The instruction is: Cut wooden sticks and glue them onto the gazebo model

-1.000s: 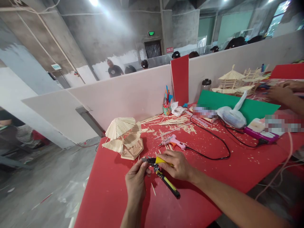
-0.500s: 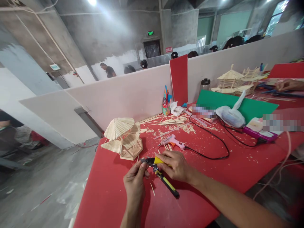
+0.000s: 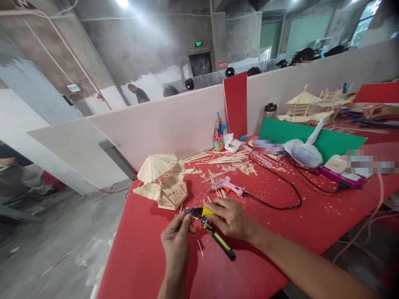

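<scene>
My right hand (image 3: 230, 217) is closed round the upper yellow handle of a pair of black-and-yellow cutters (image 3: 215, 232) over the red table (image 3: 280, 241). The cutters' dark jaws point left, toward my left hand (image 3: 177, 240). That hand is pinched right at the jaws, and what its fingertips hold is too small to make out. A small pavilion model of wooden sticks (image 3: 162, 180) stands just beyond the hands, to the left. A short loose stick (image 3: 200, 248) lies between my wrists.
A pink glue gun (image 3: 227, 186) with a black cable (image 3: 280, 182) lies behind my right hand, amid scattered sticks and chips. Farther back are a pen cup (image 3: 219, 139), a green sheet (image 3: 311, 139), a white bag (image 3: 304, 151) and another stick model (image 3: 307, 106). A co-worker's hand (image 3: 378, 111) is at far right.
Both hands and the cutters have hardly moved. The co-worker's hand at far right has drawn back to the right.
</scene>
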The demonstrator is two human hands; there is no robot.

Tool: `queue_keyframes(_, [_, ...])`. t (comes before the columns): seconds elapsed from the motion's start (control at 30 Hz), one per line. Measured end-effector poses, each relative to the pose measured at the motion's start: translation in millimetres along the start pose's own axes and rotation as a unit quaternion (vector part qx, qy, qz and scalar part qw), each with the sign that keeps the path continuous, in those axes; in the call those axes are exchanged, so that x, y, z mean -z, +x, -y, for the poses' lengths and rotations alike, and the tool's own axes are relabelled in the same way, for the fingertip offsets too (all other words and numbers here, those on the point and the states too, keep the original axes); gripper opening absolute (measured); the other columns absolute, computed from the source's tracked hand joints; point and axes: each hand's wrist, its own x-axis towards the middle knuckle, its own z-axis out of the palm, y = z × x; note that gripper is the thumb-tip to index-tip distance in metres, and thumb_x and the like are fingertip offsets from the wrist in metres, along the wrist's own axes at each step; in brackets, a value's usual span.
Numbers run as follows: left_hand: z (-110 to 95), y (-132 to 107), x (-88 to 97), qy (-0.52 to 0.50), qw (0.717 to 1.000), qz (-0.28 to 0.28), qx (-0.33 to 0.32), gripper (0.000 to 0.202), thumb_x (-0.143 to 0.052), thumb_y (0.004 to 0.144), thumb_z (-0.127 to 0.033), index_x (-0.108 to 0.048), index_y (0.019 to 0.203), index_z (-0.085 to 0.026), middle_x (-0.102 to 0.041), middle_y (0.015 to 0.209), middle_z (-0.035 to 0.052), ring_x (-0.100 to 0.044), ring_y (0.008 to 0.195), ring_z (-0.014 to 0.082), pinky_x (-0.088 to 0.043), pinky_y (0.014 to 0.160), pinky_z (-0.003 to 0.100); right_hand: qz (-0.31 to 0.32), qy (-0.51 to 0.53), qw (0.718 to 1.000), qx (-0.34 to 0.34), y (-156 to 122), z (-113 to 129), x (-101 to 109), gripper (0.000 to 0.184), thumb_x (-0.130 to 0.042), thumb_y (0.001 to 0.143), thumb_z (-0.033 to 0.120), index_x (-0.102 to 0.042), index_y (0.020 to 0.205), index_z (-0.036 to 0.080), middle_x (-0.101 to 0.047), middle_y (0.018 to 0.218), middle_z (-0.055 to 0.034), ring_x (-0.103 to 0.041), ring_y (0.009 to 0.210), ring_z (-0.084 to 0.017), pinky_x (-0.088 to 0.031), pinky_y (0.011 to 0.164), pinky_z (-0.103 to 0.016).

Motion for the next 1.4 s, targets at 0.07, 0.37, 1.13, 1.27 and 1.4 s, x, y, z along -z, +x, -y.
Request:
queue_keyframes(0.07, [1,0,0.4,0.002,1.000,-0.002,-0.002,0.028,-0.087,0.058,-0.037,-0.080,0.076,-0.017,-0.060,0.048,-0.0008,-0.048,0.042,0.0082,-0.041,0.047,0.021,-0.008,-0.005,1.000,0.003,0,-1,-1,0.035,-0.046,0.100,0.040,-0.065,0.120,0.017,-0.066,0.085,-0.0063,-0.060,0.072,-0.017,-0.043,0.064,-0.029])
queue_keyframes(0.37, [-3,2,-4.2,-0.009,0.999,-0.003,0.052,0.036,-0.088,0.054,-0.038,-0.081,0.083,-0.016,-0.059,0.046,-0.0006,-0.049,0.043,0.0088,-0.043,0.048,0.021,0.007,0.045,0.999,-0.023,1,-2,1,0.033,-0.047,0.100,0.039,-0.066,0.118,0.019,-0.066,0.086,-0.0060,-0.061,0.073,-0.016,-0.045,0.065,-0.026])
queue_keyframes(1.13, [2,3,-0.8,0.013,1.000,0.007,0.022,0.033,-0.087,0.058,-0.037,-0.081,0.083,-0.015,-0.061,0.049,0.0002,-0.049,0.045,0.0090,-0.043,0.049,0.022,0.026,0.064,0.997,-0.044,0,-4,0,0.034,-0.047,0.100,0.039,-0.067,0.119,0.019,-0.066,0.086,-0.0056,-0.062,0.075,-0.016,-0.044,0.066,-0.025])
queue_keyframes(1.27, [3,2,-2.1,-0.004,0.999,0.000,0.032,0.035,-0.087,0.057,-0.038,-0.081,0.084,-0.016,-0.061,0.049,0.0003,-0.049,0.046,0.0090,-0.043,0.049,0.022,0.019,0.065,0.997,-0.035,-1,-5,0,0.035,-0.048,0.100,0.039,-0.066,0.121,0.018,-0.066,0.088,-0.0068,-0.062,0.078,-0.017,-0.045,0.068,-0.026])
queue_keyframes(1.4, [-3,0,-6.0,-0.005,0.998,-0.005,0.060,0.037,-0.089,0.053,-0.037,-0.081,0.082,-0.015,-0.061,0.050,0.0006,-0.050,0.047,0.0098,-0.045,0.051,0.023,0.035,0.092,0.994,-0.047,0,-5,1,0.032,-0.048,0.100,0.038,-0.068,0.118,0.020,-0.066,0.086,-0.0058,-0.062,0.077,-0.016,-0.046,0.069,-0.026])
